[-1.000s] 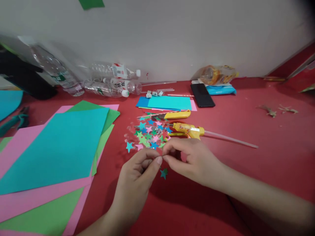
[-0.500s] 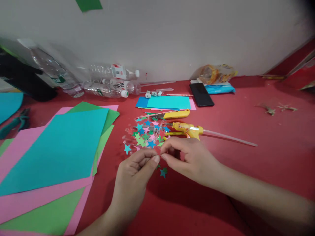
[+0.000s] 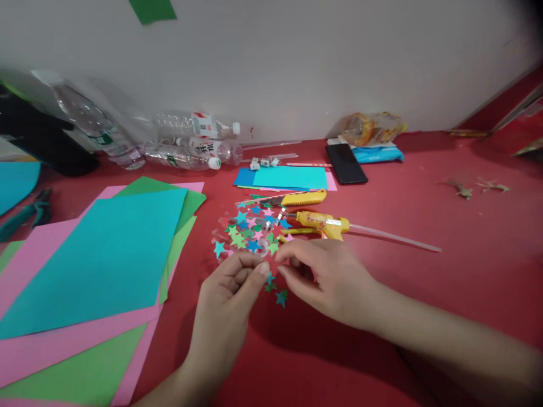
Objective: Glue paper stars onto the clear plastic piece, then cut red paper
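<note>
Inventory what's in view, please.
Stars: many, mixed colours, middle
Glue gun: one, yellow, right of stars
Knife: one, yellow, behind stars
Cards: several, mostly blue, behind knife
Phone: one, black, rear
Packet: one, blue, beside phone
Bottles: five, clear or orange, rear
Sheets: several, blue, pink, green, left
Pliers: one, teal, left
Twig-like bits: two, tan, right
Unclear object: one, black, left
Scrap: one, green, wall
Table: one, red, beneath
Left hand: one, front
Right hand: one, front

I've got clear bottles [image 3: 180, 155] lying by the wall [image 3: 275, 68], black phone [image 3: 347, 164] beside a blue packet [image 3: 379, 154], orange-tinted bottle [image 3: 369, 130] behind that, pliers [image 3: 20, 219] far left.
</note>
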`<state>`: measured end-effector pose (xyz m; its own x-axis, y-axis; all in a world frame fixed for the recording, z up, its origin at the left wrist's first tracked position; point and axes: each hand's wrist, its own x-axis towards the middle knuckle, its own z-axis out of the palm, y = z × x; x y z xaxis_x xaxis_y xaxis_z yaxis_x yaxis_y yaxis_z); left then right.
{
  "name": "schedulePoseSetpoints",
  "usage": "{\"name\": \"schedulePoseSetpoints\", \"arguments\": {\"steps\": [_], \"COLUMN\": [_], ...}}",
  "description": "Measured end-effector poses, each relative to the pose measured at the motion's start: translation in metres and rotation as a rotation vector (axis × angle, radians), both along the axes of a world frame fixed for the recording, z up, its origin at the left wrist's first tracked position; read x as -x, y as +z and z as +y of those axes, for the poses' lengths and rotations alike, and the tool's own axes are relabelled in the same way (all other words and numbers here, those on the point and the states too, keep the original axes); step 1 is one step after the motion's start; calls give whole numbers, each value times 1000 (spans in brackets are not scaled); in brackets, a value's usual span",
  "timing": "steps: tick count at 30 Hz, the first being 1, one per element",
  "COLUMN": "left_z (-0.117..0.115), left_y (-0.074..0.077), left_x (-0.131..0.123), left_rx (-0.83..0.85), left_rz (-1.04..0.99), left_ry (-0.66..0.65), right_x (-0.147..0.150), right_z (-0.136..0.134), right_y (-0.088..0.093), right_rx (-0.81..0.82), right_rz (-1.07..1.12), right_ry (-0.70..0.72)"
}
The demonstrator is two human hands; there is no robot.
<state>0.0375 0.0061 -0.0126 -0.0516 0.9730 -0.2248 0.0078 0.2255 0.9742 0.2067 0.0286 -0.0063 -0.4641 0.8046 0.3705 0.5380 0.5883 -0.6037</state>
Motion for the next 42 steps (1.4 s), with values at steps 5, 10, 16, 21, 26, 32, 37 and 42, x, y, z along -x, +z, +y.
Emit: {"name": "schedulePoseSetpoints", "arguments": {"steps": [5, 10, 16, 21, 26, 32, 37, 42], "left_z": [-1, 0, 1, 1, 1, 2, -2, -4], "left_y": [-1, 0, 0, -4, -4, -1, -4, -6], "left_x": [1, 1, 0, 2, 2, 2, 6, 5], "left_rx": [32, -29, -72, -46, -25, -13, -138, -234], "left_rz": [10, 104, 66, 2, 33, 58, 190, 200], "left_ry": [-62, -70, -48, -29, -41, -81, -100, -124], "right_x": [0, 0, 1, 1, 2, 1, 0, 1], "right_z": [0, 0, -2, -1, -1, -1, -1, -5], "right_y": [-4, -4, -3, -3, -3, -3, -3, 0], "right_rx": [-159, -155, -164, -166, -205, -230, -250, -409], "right_rz": [-57, -91, -106, -106, -107, -58, -82, -82], "right_ry": [21, 24, 18, 28, 35, 41, 33, 70]}}
